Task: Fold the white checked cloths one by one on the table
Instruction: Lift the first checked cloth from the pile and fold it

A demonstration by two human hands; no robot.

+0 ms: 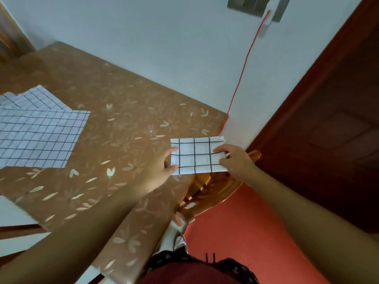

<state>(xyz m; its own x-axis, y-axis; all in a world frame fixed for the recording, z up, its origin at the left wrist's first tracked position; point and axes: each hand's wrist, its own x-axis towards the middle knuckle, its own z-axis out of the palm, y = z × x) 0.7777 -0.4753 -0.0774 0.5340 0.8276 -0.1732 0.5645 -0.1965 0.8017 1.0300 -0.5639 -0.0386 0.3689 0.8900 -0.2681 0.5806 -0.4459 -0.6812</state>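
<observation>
Left hand (162, 167) and right hand (235, 160) pinch folded cloth (196, 155), perhaps aloft.

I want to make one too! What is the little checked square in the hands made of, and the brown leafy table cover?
The folded checked cloth looks like thin woven fabric, matte, with soft flat folds. The table cover seems to be plastic or oilcloth, somewhat glossy: light shines off its leaf print. I can't be sure.

Folded cloth (197, 155) right of the spread cloths (39, 130) (well apart).
</observation>
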